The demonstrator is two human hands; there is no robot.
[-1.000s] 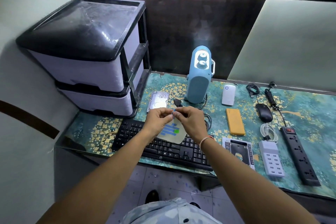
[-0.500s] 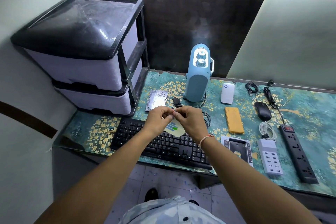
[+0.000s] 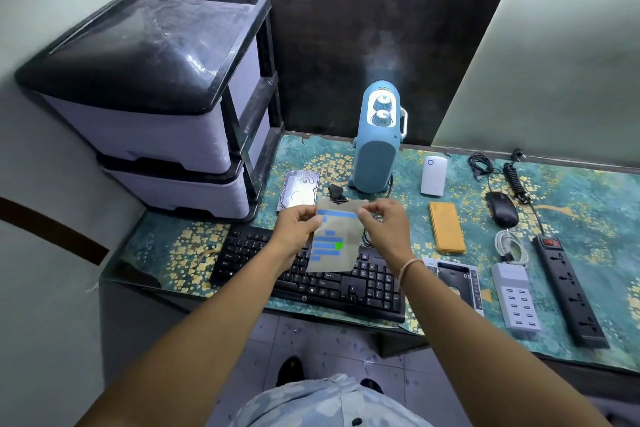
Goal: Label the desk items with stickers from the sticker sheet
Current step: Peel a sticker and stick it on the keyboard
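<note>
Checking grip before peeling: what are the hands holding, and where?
The sticker sheet: left hand grips its upper left edge, right hand pinches near its top right corner.

Sheet: thin, matt tan paper bearing smooth blue stickers. Keyboard: matt black plastic. Drawer unit: glossy, scuffed black plastic top over pale plastic drawers. Hard drive: bright, reflective metal. Desk: patterned teal covering with slight sheen. Power strip: matt black plastic.
</note>
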